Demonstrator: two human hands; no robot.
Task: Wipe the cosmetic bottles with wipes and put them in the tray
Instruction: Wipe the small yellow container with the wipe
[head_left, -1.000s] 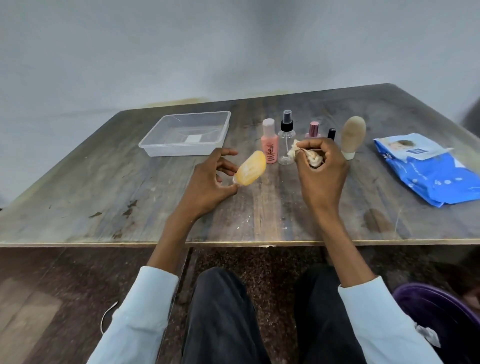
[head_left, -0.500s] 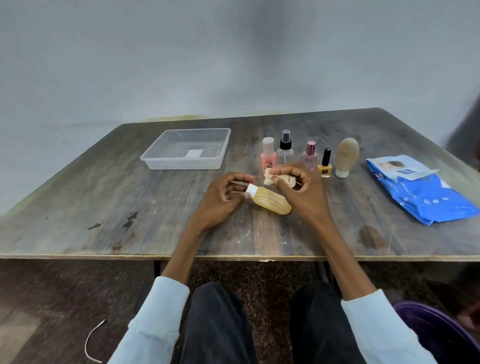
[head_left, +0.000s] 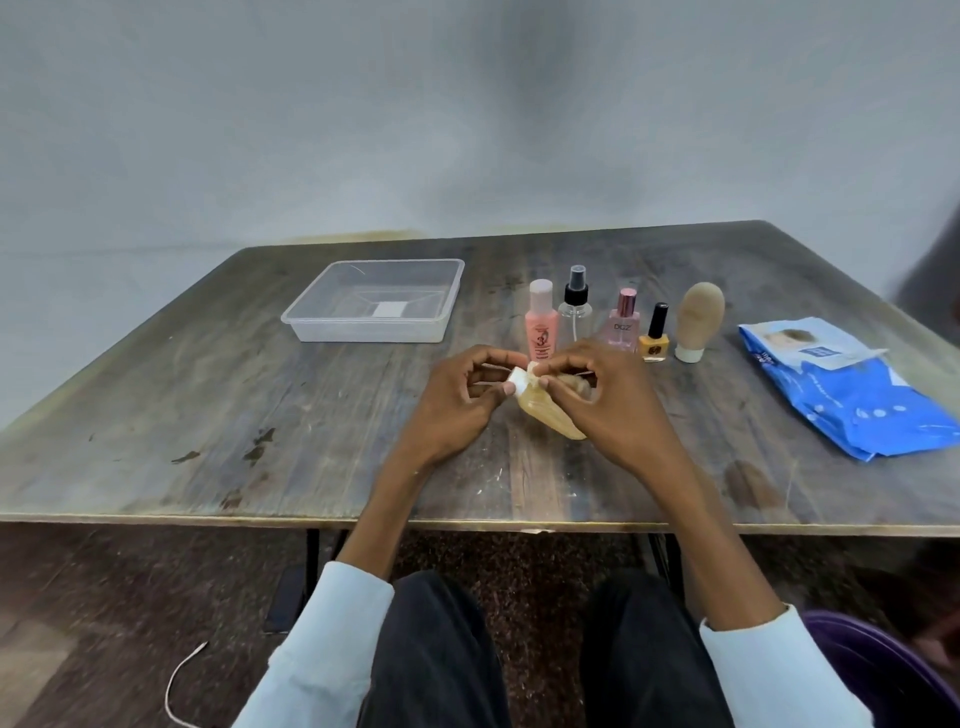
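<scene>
Both hands meet over mid-table, well in from the near edge. Left hand (head_left: 457, 397) pinches the white cap end of the tan tube (head_left: 548, 415); the tube lies tilted, tail toward the right. Right hand (head_left: 605, 400) curls over the tube, pinching a crumpled wipe (head_left: 535, 371) against its neck.

Tray (head_left: 376, 304) sits far left, well apart from the hands, bare table (head_left: 208, 405) between. Behind the hands, one row: pink bottle (head_left: 542, 322), spray bottle (head_left: 575, 306), perfume (head_left: 623, 322), nail polish (head_left: 655, 335), beige tube (head_left: 698, 322) standing on its cap. Wipes pack (head_left: 857, 395) at the right edge.
</scene>
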